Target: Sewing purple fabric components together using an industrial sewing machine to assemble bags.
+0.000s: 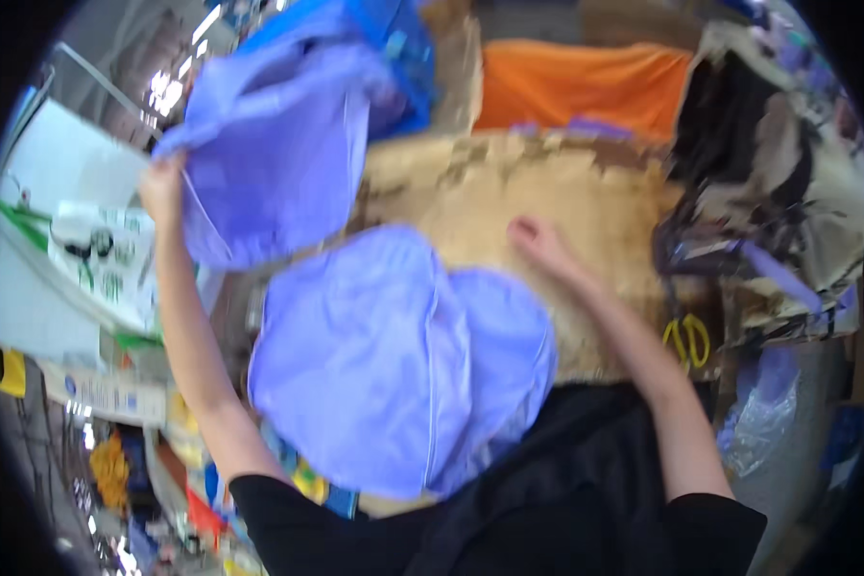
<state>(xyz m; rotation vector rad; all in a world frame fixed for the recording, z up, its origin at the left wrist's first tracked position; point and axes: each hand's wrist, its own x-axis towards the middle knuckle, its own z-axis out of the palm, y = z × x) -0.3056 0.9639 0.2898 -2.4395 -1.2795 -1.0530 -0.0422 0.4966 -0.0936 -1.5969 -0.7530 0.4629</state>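
Note:
My left hand (166, 182) grips the near-left edge of a lavender fabric piece (278, 163) held up at the upper left, beside a blue bag or bin (408, 58). My right hand (538, 240) is over the cardboard work surface (595, 221), blurred, with its fingers curled and nothing visible in them. Below and between my hands lie two overlapping lavender fabric pieces (346, 355) with rounded outlines and pale seams, reaching close to my body.
Yellow-handled scissors (696, 341) lie at the cardboard's right edge, beside a dark, worn box with scraps (720, 125). An orange cloth (576, 82) hangs beyond the surface. A white sack (101, 259) is at the left, and crumpled plastic (758, 413) sits lower right.

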